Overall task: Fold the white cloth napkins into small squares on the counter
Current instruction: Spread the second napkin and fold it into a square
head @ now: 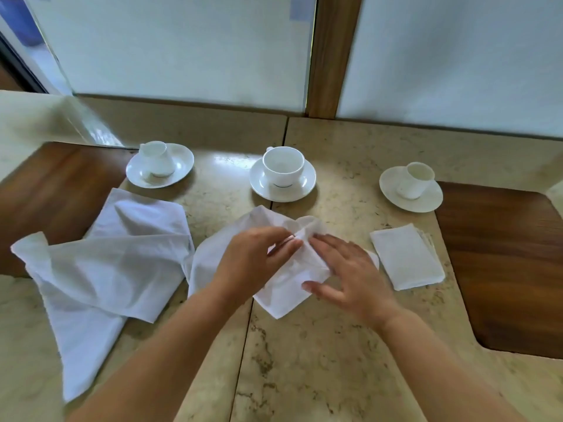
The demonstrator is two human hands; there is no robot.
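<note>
Beige stone counter (350,153), 2 dark wood insets (499,263) left and right; frosted panels (182,47) far, wooden post (332,56) between.

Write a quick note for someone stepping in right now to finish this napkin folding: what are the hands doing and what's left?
Left hand pinches a fold of the centre napkin; right hand lies flat on it, fingers straight.
Done: a folded stack lies to the right on the counter.
Left: finish the centre napkin, half-folded, then the loose napkins heaped to the left.
Three cups on saucers stand behind; leave them.
</note>
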